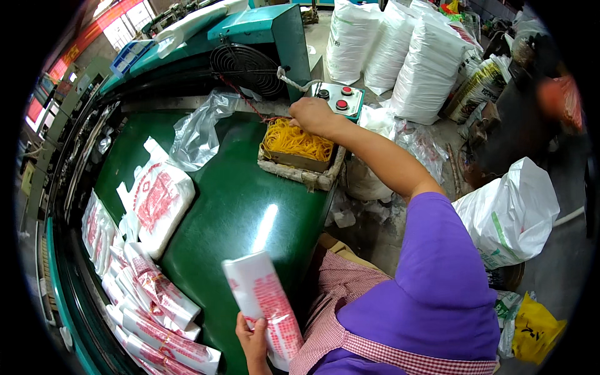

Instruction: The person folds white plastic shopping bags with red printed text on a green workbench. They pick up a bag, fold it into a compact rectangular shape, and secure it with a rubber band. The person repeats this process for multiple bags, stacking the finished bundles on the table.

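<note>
purple shirt (419,294) and checked apron (359,344) nearest. left hand (253,344) closed on folded plastic bag bundle (265,303), white with red print; grip at lower left edge, thumb on printed face, most of bundle sticking out past the fingers, over edge of green table (234,200). rolled bags (165,334) overlap in a row left of that hand, well apart, taking up the table's near left side. flat bag stack (159,203) just beyond them. further up, yellow rubber bands (294,142) fill a tin (294,162) set in a worn tray (315,180) at table edge. right hand (312,117) over tin's far right corner, fingers bent down at bands; fingertips hidden, can't tell if gripping any. hand and forearm block that corner and part of button box (350,95) just behind. clear plastic sheet (203,134) left of tin. beyond: fan guard (247,70), then white sacks (422,69) standing on floor.
</note>
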### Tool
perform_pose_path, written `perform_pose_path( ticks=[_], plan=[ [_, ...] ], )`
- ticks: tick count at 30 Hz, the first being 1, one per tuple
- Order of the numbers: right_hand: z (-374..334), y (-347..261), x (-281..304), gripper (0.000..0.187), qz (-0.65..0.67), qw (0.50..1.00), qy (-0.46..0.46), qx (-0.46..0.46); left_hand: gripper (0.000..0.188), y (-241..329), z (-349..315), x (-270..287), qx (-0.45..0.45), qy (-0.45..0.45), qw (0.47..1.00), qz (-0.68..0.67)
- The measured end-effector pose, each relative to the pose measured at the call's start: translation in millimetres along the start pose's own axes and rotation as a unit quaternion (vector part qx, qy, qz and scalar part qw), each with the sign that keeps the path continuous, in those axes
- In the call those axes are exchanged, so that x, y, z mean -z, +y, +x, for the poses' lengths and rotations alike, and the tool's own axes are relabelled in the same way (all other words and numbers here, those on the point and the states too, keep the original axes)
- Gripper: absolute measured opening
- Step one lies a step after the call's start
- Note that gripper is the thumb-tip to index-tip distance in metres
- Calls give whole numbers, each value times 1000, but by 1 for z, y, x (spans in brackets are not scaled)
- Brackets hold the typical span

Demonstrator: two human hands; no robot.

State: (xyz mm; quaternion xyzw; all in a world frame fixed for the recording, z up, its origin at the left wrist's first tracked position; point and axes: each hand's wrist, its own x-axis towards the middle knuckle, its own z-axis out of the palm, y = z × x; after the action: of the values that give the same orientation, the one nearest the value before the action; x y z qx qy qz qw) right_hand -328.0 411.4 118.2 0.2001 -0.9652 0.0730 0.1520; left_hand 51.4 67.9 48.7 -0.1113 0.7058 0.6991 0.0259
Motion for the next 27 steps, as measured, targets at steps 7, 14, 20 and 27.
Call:
perform_pose_path(
  ticks=[7, 14, 20, 27],
  plan=[
    [2, -8, 33, 28, 7, 999, 9, -43, 49, 10, 15, 7, -82, -7, 989, -122],
    [7, -37, 36, 17, 107, 992, 71, -13, 51, 25, 32, -9, -128, 16, 973, -193],
    [-25, -171, 17, 28, 482, 828, -48, 282, 48, 45, 66, -26, -166, -11, 947, -276],
    [-82, -240, 22, 21, 727, 663, -37, 173, 45, 55, 72, -21, -153, 1, 919, -364]
  ],
)
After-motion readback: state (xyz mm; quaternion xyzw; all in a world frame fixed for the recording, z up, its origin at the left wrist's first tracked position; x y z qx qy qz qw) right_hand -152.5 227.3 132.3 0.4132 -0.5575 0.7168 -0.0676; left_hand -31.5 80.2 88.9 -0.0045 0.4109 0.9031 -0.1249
